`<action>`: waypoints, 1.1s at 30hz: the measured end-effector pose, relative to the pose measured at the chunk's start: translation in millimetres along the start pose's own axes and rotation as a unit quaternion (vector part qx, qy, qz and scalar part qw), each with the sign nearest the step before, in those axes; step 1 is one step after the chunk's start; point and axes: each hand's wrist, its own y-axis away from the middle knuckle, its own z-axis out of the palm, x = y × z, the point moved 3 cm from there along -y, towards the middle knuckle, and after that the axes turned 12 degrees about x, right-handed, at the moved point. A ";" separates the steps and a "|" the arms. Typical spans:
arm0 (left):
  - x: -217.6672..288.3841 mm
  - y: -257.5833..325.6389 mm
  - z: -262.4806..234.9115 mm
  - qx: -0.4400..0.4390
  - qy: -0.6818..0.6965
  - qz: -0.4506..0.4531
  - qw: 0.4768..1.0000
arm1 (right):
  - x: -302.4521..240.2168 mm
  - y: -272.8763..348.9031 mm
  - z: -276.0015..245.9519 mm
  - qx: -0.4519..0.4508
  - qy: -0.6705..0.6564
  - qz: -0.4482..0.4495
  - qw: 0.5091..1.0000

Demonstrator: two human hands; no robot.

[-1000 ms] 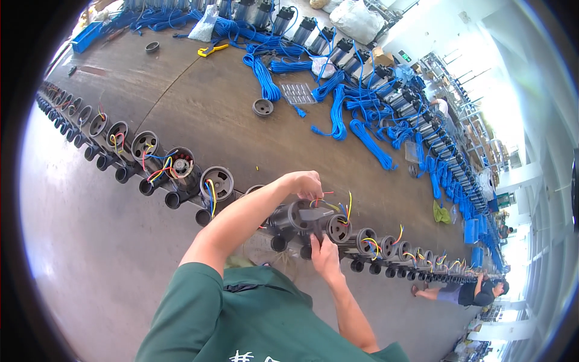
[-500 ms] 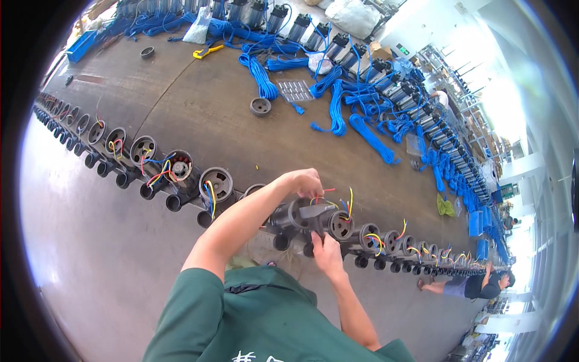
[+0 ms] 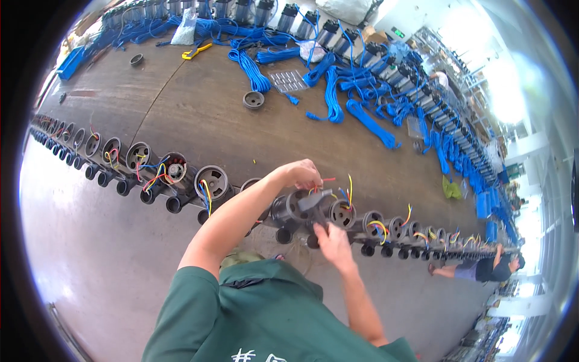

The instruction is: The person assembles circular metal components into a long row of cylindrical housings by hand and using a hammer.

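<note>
My right hand [image 3: 333, 242] is closed round the handle of a hammer [image 3: 315, 203], its grey head slightly smeared by motion. That head is over the rim of a dark round motor housing [image 3: 282, 211] in the row in front of me. At the far side of this housing my left hand [image 3: 306, 175] is closed, its fingertips mostly hidden; a red wire [image 3: 329, 179] sticks out beside it. Just to the right, another housing [image 3: 342, 213] has a yellow wire [image 3: 350, 188] standing up from it. Farther left, one housing [image 3: 175, 170] shows a coil inside.
The row of housings runs along the near edge of a brown table [image 3: 199, 114]. Bundled blue cables [image 3: 248, 71], a yellow-handled tool [image 3: 196, 52] and a loose ring [image 3: 253, 100] lie on it. Motors [image 3: 329, 33] line the far side. Another person [image 3: 482, 269] stands at the far right.
The hammer head has tipped upward and right, and my right hand has shifted slightly right. My left hand stays by the same housing. The whole view has shifted a little.
</note>
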 end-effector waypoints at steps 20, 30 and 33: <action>-6.7 24.9 -12.8 0.042 -0.031 0.029 0.998 | -51.4 11.8 -39.1 0.057 -0.109 -0.024 0.992; 0.0 28.7 -2.7 0.070 -0.020 0.039 0.997 | -0.8 7.1 8.9 0.009 0.000 -0.043 0.999; 5.5 37.9 -2.9 0.091 -0.057 0.049 0.993 | -17.2 5.9 -16.9 -0.011 -0.021 0.009 1.000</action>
